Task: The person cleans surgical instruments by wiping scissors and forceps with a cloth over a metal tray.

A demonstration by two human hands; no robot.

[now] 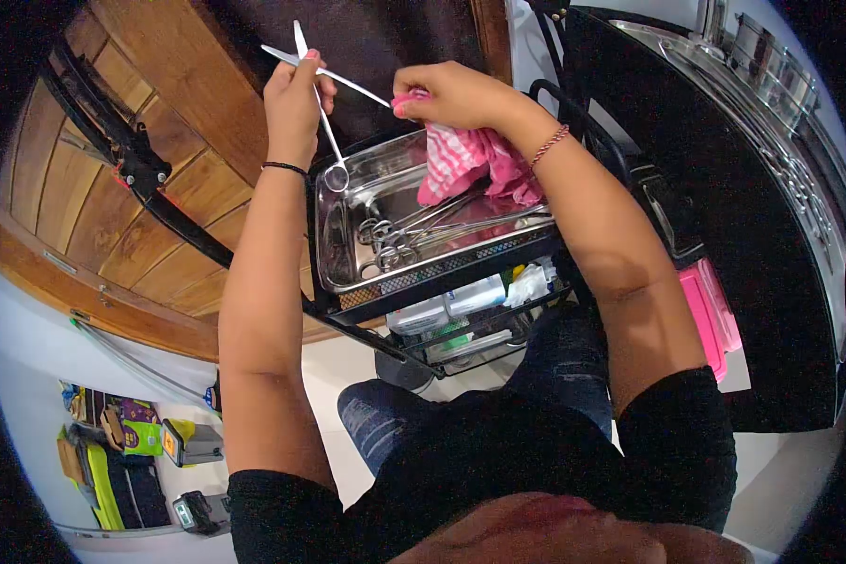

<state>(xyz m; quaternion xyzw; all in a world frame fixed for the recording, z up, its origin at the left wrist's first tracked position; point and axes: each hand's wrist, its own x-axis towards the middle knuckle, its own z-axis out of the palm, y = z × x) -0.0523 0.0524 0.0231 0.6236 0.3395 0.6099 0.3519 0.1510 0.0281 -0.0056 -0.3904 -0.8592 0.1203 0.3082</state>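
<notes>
Left hand [293, 103] fingers grip open scissors [321, 89] above the tray [348, 244] | right hand [451, 94] fingers pinch a pink cloth [470, 164] around one blade tip | more instruments [414, 240] lie in the tray on a cart [461, 282]

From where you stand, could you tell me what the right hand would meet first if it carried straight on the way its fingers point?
The right hand, holding the pink cloth, points toward the open scissors in the left hand. It would likely meet a scissor blade first, though depth is unclear.
</notes>
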